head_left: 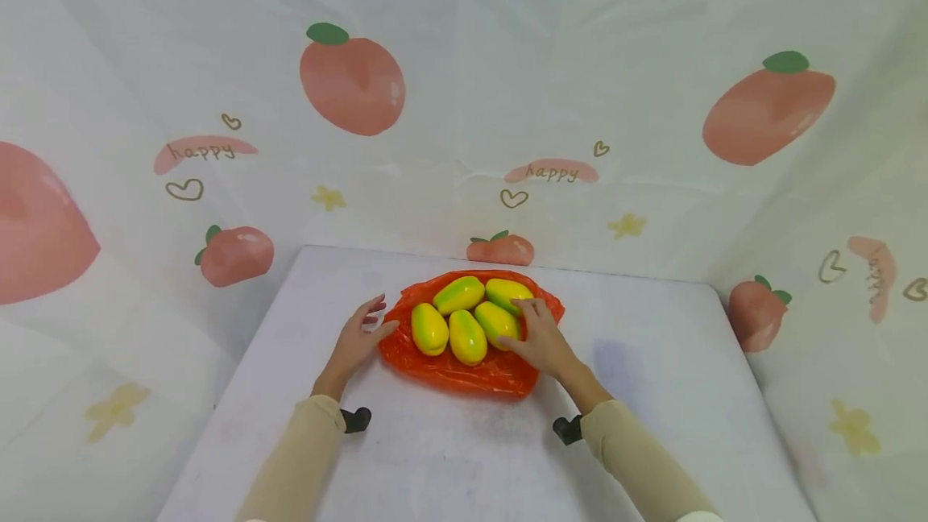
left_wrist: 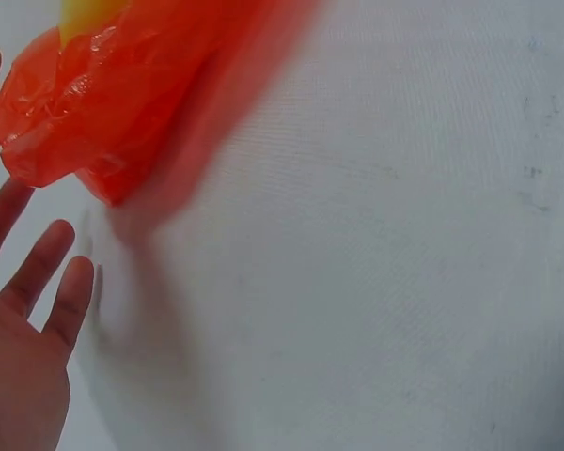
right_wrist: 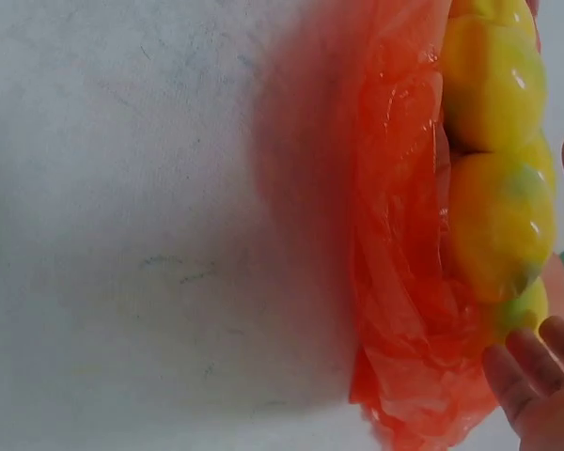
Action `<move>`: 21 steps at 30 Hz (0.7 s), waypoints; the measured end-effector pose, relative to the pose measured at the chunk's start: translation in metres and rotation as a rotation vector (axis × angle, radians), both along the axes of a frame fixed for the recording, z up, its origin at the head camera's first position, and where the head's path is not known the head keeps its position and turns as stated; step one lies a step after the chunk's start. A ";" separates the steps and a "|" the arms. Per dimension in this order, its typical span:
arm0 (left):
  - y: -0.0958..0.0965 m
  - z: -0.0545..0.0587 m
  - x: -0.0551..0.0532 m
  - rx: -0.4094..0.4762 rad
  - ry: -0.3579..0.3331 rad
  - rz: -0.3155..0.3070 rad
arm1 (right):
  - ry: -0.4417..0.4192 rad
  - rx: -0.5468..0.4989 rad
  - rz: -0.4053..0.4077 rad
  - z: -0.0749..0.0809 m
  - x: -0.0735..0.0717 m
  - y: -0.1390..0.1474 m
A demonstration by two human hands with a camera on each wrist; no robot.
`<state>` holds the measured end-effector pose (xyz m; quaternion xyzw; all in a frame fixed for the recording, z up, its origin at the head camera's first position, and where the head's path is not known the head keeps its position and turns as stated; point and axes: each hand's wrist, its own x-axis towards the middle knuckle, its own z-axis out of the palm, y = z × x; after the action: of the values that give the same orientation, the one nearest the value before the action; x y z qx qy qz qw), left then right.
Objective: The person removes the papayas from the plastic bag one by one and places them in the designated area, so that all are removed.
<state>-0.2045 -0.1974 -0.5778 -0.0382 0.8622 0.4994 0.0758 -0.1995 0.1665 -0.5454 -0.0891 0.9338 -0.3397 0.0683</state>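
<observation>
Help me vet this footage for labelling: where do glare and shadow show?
Head: small highlights on the fruits; left wrist: glints on the bag, soft shadow on the table; right wrist: bright spots on the fruits, soft-edged reddish shadow beside the bag.

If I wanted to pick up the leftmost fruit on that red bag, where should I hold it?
Probably hold the leftmost fruit around its middle, coming from above and the left. It's oblong, so its width should be easier to span than its length. No fruit flanks its left, while the front middle fruit sits close on its right.
</observation>
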 end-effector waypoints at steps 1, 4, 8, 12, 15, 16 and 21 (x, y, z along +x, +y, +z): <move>0.000 -0.001 0.000 0.009 -0.003 0.009 | -0.001 0.003 0.003 0.000 0.000 -0.001; -0.002 -0.005 0.001 0.024 -0.007 0.016 | -0.001 0.005 0.003 -0.001 0.000 -0.004; -0.005 -0.011 -0.001 0.058 -0.020 0.031 | 0.029 0.016 -0.007 -0.004 0.000 -0.004; -0.009 -0.016 -0.001 0.100 -0.040 0.044 | 0.042 0.015 -0.008 -0.005 0.000 -0.005; -0.012 -0.020 -0.001 0.103 -0.067 0.012 | 0.029 0.010 -0.007 -0.005 0.000 -0.006; -0.013 -0.021 -0.001 0.098 -0.080 -0.002 | 0.024 0.009 -0.006 -0.005 0.000 -0.007; -0.014 -0.023 -0.003 0.088 -0.144 -0.044 | 0.003 0.026 0.000 -0.006 0.001 -0.008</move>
<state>-0.2071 -0.2118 -0.6005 -0.0516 0.8324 0.5310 0.1500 -0.1988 0.1580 -0.5512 -0.0885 0.9384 -0.3272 0.0678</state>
